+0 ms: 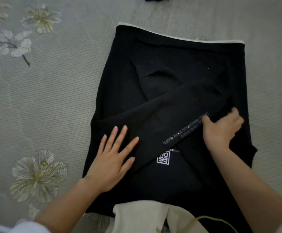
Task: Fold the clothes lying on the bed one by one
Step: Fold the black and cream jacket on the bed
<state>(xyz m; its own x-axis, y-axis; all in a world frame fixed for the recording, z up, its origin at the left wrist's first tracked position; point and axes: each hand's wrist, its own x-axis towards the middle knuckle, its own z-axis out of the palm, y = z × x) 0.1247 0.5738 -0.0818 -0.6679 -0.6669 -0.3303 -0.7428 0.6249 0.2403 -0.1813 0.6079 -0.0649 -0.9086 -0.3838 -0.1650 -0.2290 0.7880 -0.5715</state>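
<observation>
Black long-sleeved garment (pixel 170 91) on grey floral bed (pixel 53 98), sleeve (pixel 153 128) crossed diagonally, lower-left to upper-right. Left hand (pixel 110 158) flat, fingers apart; right hand (pixel 221 130) nearer cuff, fingers pinching it.

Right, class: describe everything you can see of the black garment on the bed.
The black garment looks like a soft, matte knit hoodie lying flat on the grey flowered bedspread. Both sleeves are folded across the body, one bearing a strip of white lettering; a white square logo shows beneath. A cream hem edges the far end, and a cream hood lining lies nearest. The left hand presses flat on a sleeve; the right hand grips the lettered sleeve.
</observation>
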